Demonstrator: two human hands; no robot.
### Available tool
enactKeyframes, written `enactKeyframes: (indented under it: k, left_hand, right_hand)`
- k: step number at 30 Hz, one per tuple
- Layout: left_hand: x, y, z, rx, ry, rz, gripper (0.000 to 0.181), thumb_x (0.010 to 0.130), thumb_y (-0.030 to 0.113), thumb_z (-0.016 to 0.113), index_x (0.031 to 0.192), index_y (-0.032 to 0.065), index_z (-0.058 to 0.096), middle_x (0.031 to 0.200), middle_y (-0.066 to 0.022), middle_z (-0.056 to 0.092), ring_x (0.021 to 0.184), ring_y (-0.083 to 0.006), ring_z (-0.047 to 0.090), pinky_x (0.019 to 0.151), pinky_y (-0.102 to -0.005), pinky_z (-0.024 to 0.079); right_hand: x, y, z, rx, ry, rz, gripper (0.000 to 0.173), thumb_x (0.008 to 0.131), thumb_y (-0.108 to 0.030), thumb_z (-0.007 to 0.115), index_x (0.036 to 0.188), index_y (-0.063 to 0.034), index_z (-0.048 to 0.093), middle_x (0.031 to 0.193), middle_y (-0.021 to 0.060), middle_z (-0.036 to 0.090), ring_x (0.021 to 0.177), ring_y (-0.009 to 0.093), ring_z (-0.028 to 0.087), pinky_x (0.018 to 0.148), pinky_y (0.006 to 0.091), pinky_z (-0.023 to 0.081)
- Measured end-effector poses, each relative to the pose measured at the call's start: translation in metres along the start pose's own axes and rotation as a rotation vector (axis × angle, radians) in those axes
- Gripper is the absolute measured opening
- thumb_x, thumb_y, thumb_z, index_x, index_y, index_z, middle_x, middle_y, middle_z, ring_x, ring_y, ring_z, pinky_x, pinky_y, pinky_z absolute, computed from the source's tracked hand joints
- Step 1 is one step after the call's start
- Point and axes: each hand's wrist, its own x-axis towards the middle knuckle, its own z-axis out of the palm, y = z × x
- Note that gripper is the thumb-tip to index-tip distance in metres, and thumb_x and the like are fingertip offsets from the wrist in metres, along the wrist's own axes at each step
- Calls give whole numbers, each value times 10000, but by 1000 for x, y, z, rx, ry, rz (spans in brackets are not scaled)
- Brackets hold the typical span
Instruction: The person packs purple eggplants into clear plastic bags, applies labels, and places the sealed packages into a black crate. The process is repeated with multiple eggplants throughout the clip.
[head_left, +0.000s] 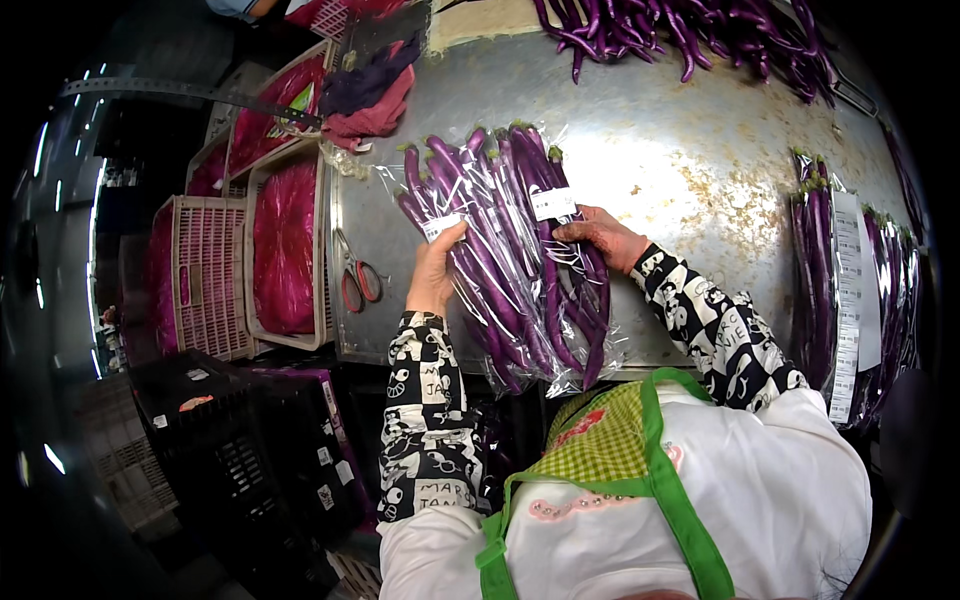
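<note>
Clear plastic bags of long purple eggplants lie bunched side by side at the near edge of the metal table. My left hand grips the left side of the bunch, its thumb on a white printed label. My right hand holds the right-hand bag just below another white label. Green stem ends point away from me, and the lower ends reach the table's front edge. The fingers under the bags are hidden.
Red-handled scissors and cloths lie at the table's left side. Loose eggplants are heaped at the back. More bagged eggplants and a label strip lie right. Crates lined with pink plastic stand left, above black crates.
</note>
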Motion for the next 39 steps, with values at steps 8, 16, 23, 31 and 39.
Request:
enactKeyframes:
  k: [8, 16, 23, 31, 39]
  left_hand:
    - [-13, -7, 6, 121, -30, 42, 313, 814, 82, 708, 1084, -56, 629, 950, -133, 697, 802, -202, 702, 700, -307, 588]
    - [-42, -11, 73, -39, -76, 126, 438, 721, 104, 785, 1101, -52, 631, 966, -129, 693, 818, -200, 683, 726, -305, 571]
    - [-75, -15, 78, -166, -127, 459, 468, 618, 97, 854, 1007, -53, 641, 908, -122, 686, 800, -210, 659, 779, -337, 536]
    - [-263, -40, 37, -44, 359, 909, 415, 643, 175, 852, 972, -17, 688, 874, -72, 702, 766, -149, 639, 725, -284, 510]
    - [-371, -187, -19, -790, 1000, 1052, 228, 816, 130, 720, 999, 4, 667, 916, -69, 686, 804, -155, 664, 757, -305, 532]
  right_hand:
    - [11, 3, 20, -98, 6, -59, 283, 876, -115, 653, 1124, 10, 596, 980, 46, 674, 916, 111, 637, 850, 238, 507]
    - [-17, -5, -43, -425, -64, -244, 368, 898, -185, 582, 1200, 26, 576, 1094, 92, 633, 979, 169, 607, 938, 318, 458]
    - [-11, -65, 0, -398, -26, -48, 558, 829, -184, 657, 1324, 1, 478, 1123, 67, 618, 945, 177, 615, 850, 321, 495]
    - [-42, -94, 167, -668, -505, -1, 492, 722, 2, 751, 1178, -26, 569, 901, -5, 642, 767, 123, 628, 703, 233, 506]
    - [-50, 43, 365, -893, -1432, 358, 544, 770, 18, 757, 1267, -8, 538, 1042, 70, 665, 908, 123, 631, 794, 275, 543]
